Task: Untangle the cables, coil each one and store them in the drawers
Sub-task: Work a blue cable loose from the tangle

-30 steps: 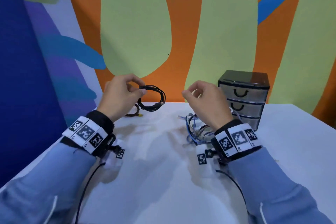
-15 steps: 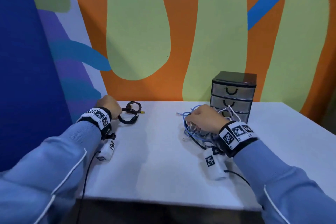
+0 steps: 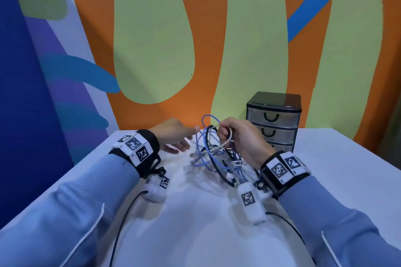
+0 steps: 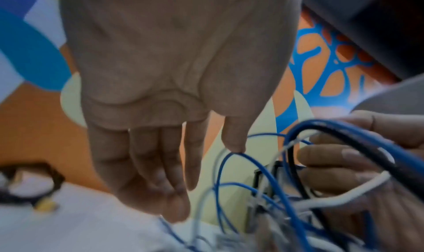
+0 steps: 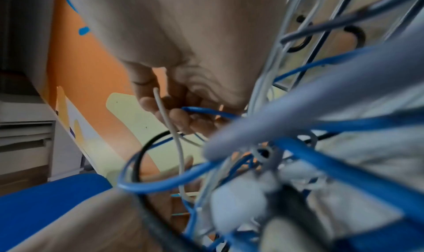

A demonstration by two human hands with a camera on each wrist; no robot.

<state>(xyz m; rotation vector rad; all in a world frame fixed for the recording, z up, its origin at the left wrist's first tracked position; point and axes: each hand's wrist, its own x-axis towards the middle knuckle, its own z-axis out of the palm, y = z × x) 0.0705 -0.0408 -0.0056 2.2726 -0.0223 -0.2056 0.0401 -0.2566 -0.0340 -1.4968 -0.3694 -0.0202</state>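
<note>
Head view: the right hand (image 3: pixel 239 141) is curled round a white cable (image 3: pixel 225 144) and has lifted part of the tangle (image 3: pixel 213 156) off the desk (image 3: pixel 195 223), just in front of the drawers (image 3: pixel 273 121), whose 3 fronts are all closed. The left hand (image 3: pixel 173 136) reaches toward the tangle with fingers straight and holds nothing.

Left wrist view: the palm is flat and spread, its thumb tip at a blue loop (image 4: pixel 243 158); whether it touches is unclear. A coiled black cable (image 4: pixel 30 185) lies apart on the desk to the left.

Right wrist view: blurred strands fill the frame. Fingers (image 5: pixel 174 118) pinch the white cable and a blue cable (image 5: pixel 206 110) together.

To do this step well, I would keep the right hand high so the loops hang open, let the left hand follow 1 strand to its plug, and feed that plug back through the loops. Pulling hard would likely tighten the knots.
</note>
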